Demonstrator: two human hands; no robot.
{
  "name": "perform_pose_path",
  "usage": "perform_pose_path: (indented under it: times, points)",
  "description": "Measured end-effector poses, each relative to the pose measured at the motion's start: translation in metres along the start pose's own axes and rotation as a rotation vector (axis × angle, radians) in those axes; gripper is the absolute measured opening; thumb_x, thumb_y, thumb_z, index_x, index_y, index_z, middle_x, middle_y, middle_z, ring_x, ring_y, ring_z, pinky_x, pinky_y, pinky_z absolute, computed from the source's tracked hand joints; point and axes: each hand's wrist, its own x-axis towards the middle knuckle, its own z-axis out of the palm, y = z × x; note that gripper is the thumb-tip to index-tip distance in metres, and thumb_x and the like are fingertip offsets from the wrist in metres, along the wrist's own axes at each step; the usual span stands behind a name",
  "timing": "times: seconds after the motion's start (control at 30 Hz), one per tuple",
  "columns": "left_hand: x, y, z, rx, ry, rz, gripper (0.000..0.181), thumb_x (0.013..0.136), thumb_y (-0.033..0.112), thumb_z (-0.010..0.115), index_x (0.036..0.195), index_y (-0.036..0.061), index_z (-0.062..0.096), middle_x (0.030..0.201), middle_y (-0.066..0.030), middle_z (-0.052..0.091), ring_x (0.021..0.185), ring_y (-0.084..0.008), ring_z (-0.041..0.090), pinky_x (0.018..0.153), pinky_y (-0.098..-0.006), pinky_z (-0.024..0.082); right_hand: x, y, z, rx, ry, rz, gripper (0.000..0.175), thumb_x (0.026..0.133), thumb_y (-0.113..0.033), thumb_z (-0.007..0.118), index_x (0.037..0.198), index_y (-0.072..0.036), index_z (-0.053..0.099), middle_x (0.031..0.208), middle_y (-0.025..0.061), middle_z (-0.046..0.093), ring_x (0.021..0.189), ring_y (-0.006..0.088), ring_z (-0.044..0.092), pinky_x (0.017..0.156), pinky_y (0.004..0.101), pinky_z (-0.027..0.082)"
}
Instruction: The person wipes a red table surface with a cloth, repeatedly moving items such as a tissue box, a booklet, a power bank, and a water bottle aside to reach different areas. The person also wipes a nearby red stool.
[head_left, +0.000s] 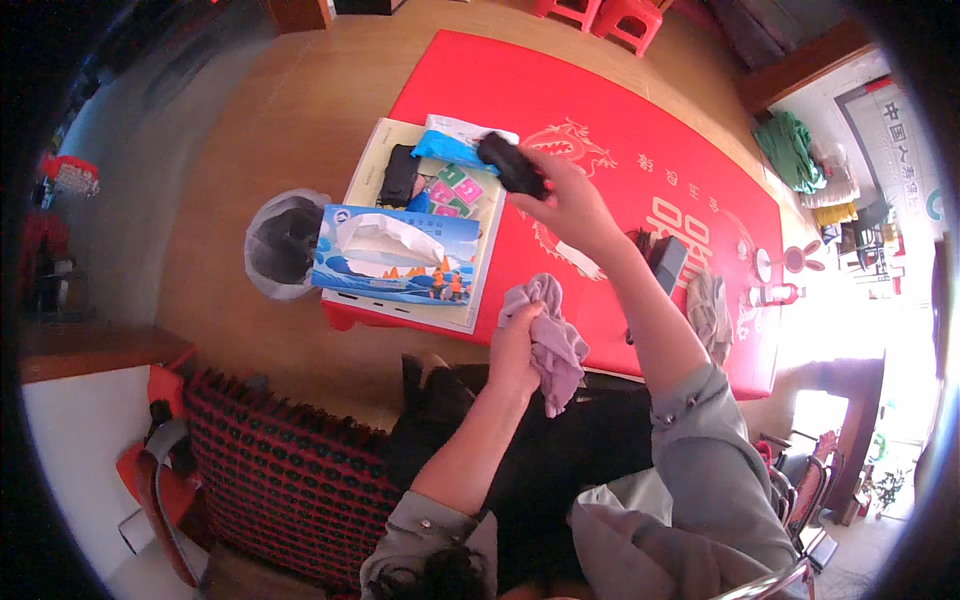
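My left hand (516, 345) grips a crumpled mauve cloth (556, 352) just off the near edge of the red-covered table (480, 82). My right hand (566, 199) holds a small black oblong object (513, 165), perhaps a case, above the papers. Under and beside it lies a blue plastic packet (450, 150). A second black oblong item (400, 176) rests on the papers, next to several pink and green cards (454, 191). Nearer to me stands a blue tissue box (397, 277) with a white tissue in its slot.
A lined waste bin (281, 247) stands against the table's left end. To the right on the table are a dark box (667, 262), a beige cloth (711, 315), a bottle (776, 295) and a round-based stand (763, 264). A woven-covered chair (285, 472) is at lower left; red stools (630, 22) stand beyond.
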Motion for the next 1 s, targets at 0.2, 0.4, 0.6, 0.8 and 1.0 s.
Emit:
perform_pose_path:
  times: [0.2, 0.4, 0.6, 0.8, 1.0]
  points:
    - [0.004, 0.006, 0.000, -0.067, 0.002, 0.018, 0.022, 0.093, 0.015, 0.066, 0.113, 0.0078, 0.059, 0.095, -0.0093, 0.065, 0.079, -0.0247, 0.069, 0.071, -0.0405, 0.060, 0.094, -0.051, 0.074, -0.259, -0.227, 0.160, 0.071, 0.082, -0.044, 0.082, 0.133, 0.000, 0.060, 0.119, 0.0210, 0.067, 0.107, 0.0345, 0.069, 0.091, 0.0432, 0.057]
    - [0.008, 0.012, -0.008, -0.083, 0.016, 0.060, 0.022, 0.092, 0.015, 0.068, 0.111, 0.0092, 0.060, 0.093, -0.0060, 0.065, 0.079, -0.0233, 0.068, 0.070, -0.0392, 0.059, 0.109, -0.074, 0.104, -0.311, -0.202, 0.246, 0.072, 0.081, -0.057, 0.078, 0.117, 0.003, 0.063, 0.110, 0.0238, 0.069, 0.103, 0.0377, 0.071, 0.086, 0.0448, 0.059]
    - [0.007, 0.016, -0.010, -0.068, 0.023, 0.079, 0.028, 0.090, 0.018, 0.068, 0.116, 0.0090, 0.061, 0.099, -0.0075, 0.066, 0.087, -0.0251, 0.069, 0.074, -0.0408, 0.059, 0.052, -0.057, 0.044, -0.137, -0.006, 0.219, 0.046, 0.097, -0.048, 0.063, 0.108, -0.003, 0.070, 0.105, 0.0183, 0.073, 0.098, 0.0349, 0.072, 0.082, 0.0461, 0.058]
    - [-0.001, 0.020, -0.003, -0.060, 0.113, 0.090, 0.035, 0.090, 0.018, 0.068, 0.123, 0.0091, 0.061, 0.109, -0.0095, 0.066, 0.097, -0.0280, 0.068, 0.084, -0.0458, 0.059, -0.086, 0.033, -0.088, -0.145, 0.322, 0.424, 0.025, 0.101, -0.021, 0.062, 0.118, -0.003, 0.068, 0.110, 0.0170, 0.074, 0.098, 0.0272, 0.073, 0.084, 0.0393, 0.057]
    - [0.004, 0.010, -0.002, -0.005, 0.064, 0.062, 0.034, 0.090, 0.019, 0.069, 0.121, 0.0088, 0.063, 0.109, -0.0091, 0.066, 0.099, -0.0280, 0.067, 0.087, -0.0458, 0.057, -0.195, 0.083, -0.105, -0.573, 0.124, 0.478, 0.032, 0.092, -0.015, 0.071, 0.123, -0.006, 0.069, 0.114, 0.0152, 0.071, 0.102, 0.0279, 0.069, 0.088, 0.0398, 0.054]
